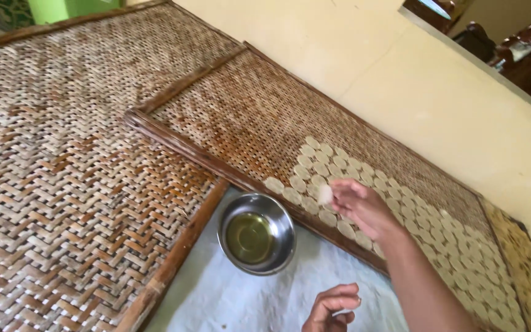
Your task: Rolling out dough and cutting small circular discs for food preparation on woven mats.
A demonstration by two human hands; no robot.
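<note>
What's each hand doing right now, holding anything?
Right hand: closed on a small pale round disc at its fingertips, above the woven mat.
Left hand: fingers curled; something pale shows between them, cannot tell what.

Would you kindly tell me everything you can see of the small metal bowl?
The metal bowl is round, shiny and steel-looking, with a rolled rim that catches the light. It stands upright on a pale cloth, in the corner between two woven bamboo trays, near their wooden edges; whether it touches them is unclear. A shallow pool of yellowish, oil-like liquid lies in its bottom. Neither hand touches it; the right hand hovers beside it, the left hand below.
</note>
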